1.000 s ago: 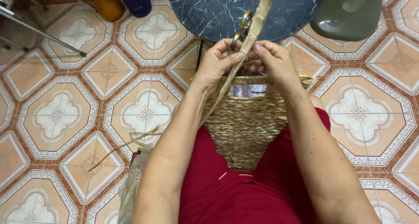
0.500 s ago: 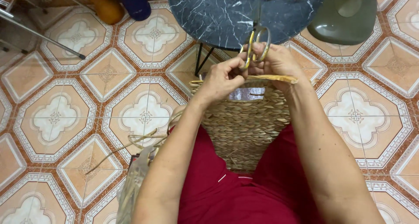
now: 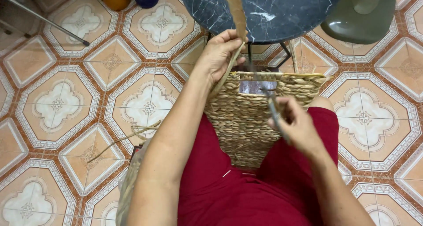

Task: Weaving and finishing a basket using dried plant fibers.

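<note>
Head view: left grip (image 3: 222, 54) pinches straw strand (image 3: 234, 10) above woven basket (image 3: 251, 120); right grip (image 3: 297, 124) clasps scissors (image 3: 274, 109).

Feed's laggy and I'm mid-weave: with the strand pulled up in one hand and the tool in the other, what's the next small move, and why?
Probably bring the tool back to the basket rim beside the strand. The left hand holds the strand taut above the rim, while the right hand holds the tool lower, off the rim. The tool is blurred, so I can't tell what kind it is.

Hands apart; right hand (image 3: 296, 122) w/ scissors (image 3: 274, 106) lower.
</note>
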